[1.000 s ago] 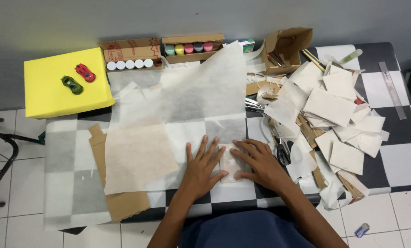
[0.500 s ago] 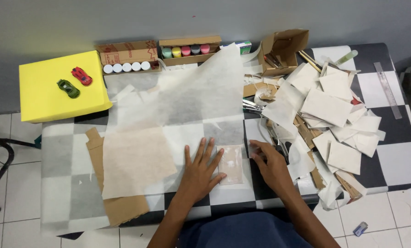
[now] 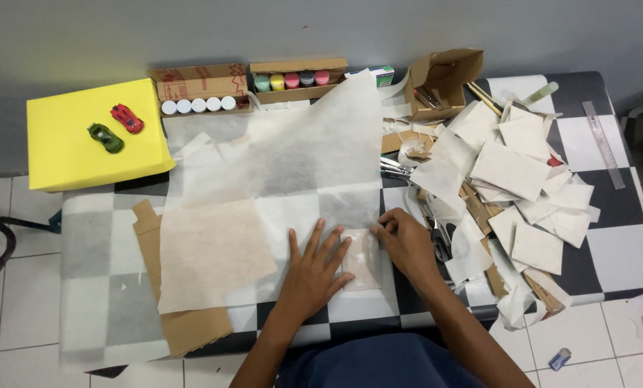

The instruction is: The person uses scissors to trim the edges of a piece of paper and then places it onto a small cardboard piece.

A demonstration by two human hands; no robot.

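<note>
A big sheet of thin white translucent paper [image 3: 300,158] lies spread over the checkered table [image 3: 616,251]. My left hand [image 3: 314,269] presses flat on it, fingers spread, beside a small pale square piece [image 3: 363,260] under the sheet. My right hand [image 3: 406,241] rests at the sheet's right edge, its fingertips pinching the paper at the upper right corner of that square. A brown cardboard piece [image 3: 185,327] lies under the sheet at the left, showing through as a tan patch.
A heap of cut white paper squares [image 3: 522,187] and cardboard scraps fills the right side, with scissors [image 3: 397,169] beside it. At the back stand two boxes of paint pots [image 3: 292,80], an open carton [image 3: 443,82], and a yellow block [image 3: 84,136] with two toy cars. A ruler [image 3: 603,144] lies far right.
My right hand has slid right, off the small square, to the sheet's edge and now pinches it. My left hand stays flat in place.
</note>
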